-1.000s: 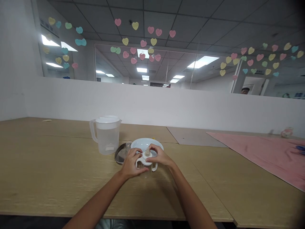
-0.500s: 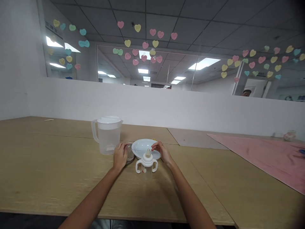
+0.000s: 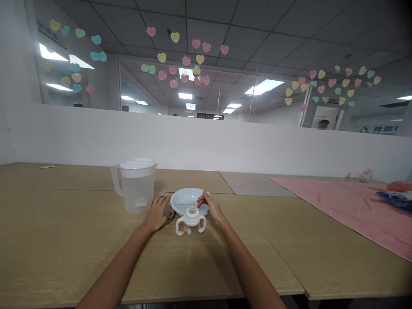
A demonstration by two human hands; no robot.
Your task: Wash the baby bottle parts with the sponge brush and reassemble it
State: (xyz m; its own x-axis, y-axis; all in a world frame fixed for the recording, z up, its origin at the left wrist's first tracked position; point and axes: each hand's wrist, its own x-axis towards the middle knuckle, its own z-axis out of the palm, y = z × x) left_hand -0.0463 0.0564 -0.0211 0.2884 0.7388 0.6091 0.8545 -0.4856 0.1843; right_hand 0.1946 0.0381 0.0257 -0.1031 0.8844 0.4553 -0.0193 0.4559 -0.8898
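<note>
My left hand (image 3: 156,216) lies curled over a small glass container (image 3: 168,210), which it mostly hides, along with the dark round lid seen beside it earlier. My right hand (image 3: 208,206) has its fingertips at the rim of a white plate (image 3: 186,199) and holds nothing. Just in front of the plate stands a white-lidded baby sippy cup (image 3: 191,224) with two handles and a spout, between my hands and touching neither. Left of my left hand stands a translucent plastic pitcher (image 3: 135,188) with a white lid, holding clear liquid.
All this stands on a tan wooden table (image 3: 64,240). To the right lies a pink cloth (image 3: 334,206) with a blue and red plush toy (image 3: 395,196) on it. A small jar (image 3: 366,176) stands further back. A low white partition (image 3: 206,137) runs behind the table.
Both hands have left the sippy cup, which now stands alone. My left hand moved onto the small glass, my right to the plate rim. The view swung left, bringing a plush toy in.
</note>
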